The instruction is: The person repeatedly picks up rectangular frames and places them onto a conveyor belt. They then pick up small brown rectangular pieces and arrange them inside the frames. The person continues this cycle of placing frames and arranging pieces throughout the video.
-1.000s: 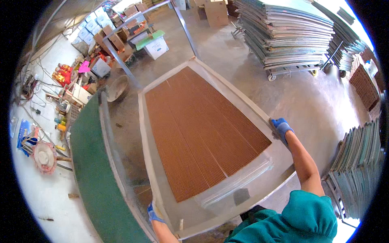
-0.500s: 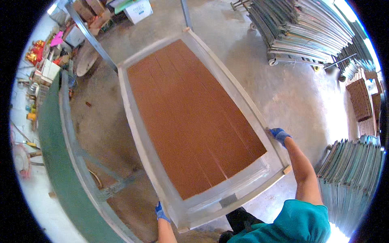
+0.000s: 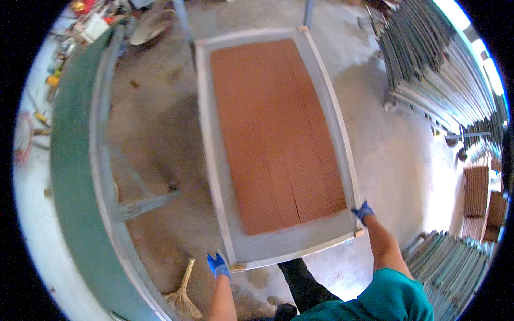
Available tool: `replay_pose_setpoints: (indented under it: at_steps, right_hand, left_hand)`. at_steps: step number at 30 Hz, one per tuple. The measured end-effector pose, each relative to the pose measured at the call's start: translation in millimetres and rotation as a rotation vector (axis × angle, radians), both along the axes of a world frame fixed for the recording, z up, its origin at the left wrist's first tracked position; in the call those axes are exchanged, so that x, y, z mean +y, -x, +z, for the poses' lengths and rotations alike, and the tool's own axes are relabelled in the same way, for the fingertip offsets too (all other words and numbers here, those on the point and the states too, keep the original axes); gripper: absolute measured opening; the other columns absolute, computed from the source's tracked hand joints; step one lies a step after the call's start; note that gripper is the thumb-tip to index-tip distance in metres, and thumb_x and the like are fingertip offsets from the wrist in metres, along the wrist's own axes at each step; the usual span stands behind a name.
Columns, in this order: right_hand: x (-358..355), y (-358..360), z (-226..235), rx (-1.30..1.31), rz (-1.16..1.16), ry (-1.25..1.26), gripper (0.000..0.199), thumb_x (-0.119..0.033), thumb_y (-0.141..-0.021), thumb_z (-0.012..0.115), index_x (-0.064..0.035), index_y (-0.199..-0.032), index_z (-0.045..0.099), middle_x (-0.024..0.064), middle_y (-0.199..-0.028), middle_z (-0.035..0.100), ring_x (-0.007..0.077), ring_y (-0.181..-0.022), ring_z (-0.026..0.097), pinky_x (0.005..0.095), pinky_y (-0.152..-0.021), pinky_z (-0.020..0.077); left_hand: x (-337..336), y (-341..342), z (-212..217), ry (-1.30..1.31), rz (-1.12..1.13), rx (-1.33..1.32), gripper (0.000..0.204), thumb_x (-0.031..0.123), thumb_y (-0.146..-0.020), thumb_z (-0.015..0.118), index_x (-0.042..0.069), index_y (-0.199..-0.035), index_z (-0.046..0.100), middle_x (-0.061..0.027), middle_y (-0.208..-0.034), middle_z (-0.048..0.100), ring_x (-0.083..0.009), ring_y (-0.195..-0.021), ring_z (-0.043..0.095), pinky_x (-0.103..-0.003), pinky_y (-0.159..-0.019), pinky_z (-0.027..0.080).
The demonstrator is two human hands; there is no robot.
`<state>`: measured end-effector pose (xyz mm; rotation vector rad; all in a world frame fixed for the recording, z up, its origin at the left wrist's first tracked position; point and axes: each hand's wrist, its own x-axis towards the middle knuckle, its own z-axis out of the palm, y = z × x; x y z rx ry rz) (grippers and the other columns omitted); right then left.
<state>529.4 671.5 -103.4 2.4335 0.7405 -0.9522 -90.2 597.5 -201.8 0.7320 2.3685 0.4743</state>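
A large rectangular frame [image 3: 347, 144] with pale rails and a grey, mesh-like surface [image 3: 278, 243] lies in front of me. On it is a brown, finely ribbed layer [image 3: 278, 139], split by several long dark seams. My left hand [image 3: 218, 266], in a blue glove, is just outside the near left corner, its fingers stretched and apart. At the right rail near the close corner is my right hand [image 3: 363, 212], also blue-gloved, thumb and fingers spread, the thumb touching or nearly touching the rail. Small wooden blocks [image 3: 238, 267] show at the near corners.
Left of the frame runs a long green panel [image 3: 75, 160] with a grey metal edge. A straw broom [image 3: 184, 294] lies on the floor by my left arm. Stacks of frames stand at the right, far [image 3: 433, 69] and near [image 3: 450, 267]. Metal posts [image 3: 182, 21] rise beyond the far end.
My view has turned, so the frame now appears straighter and farther to the right. The left hand has come away from the rail with fingers spread; the right hand's fingers have opened. The broom has come into view.
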Motion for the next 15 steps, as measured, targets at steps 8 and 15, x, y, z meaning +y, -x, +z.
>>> replay_pose_setpoints:
  at_steps: [8,15]
  right_hand:
    - [-122.1,115.0,6.3,0.319,0.655,0.113,0.048,-0.045,-0.075,0.048,-0.0057,-0.101,0.058,0.0192,-0.108,0.053,0.0324,-0.102,0.05,0.0391,-0.087,0.0395]
    - [-105.4,295.4,43.1,0.469,1.367,0.089,0.037,-0.037,-0.077,0.046,-0.0054,-0.09,0.062,0.0185,-0.091,0.06,0.0285,-0.076,0.061,0.0385,-0.063,0.0482]
  left_hand:
    - [-232.1,16.5,114.0,0.23,0.26,-0.161,0.04,0.026,-0.087,0.037,-0.001,-0.116,0.042,-0.019,-0.116,0.045,-0.0322,-0.104,0.045,-0.037,-0.088,0.036]
    - [-448.9,1.1,210.0,0.422,0.044,-0.145,0.043,0.032,-0.089,0.026,0.0,-0.1,0.053,-0.0222,-0.095,0.056,-0.0401,-0.085,0.054,-0.045,-0.077,0.043]
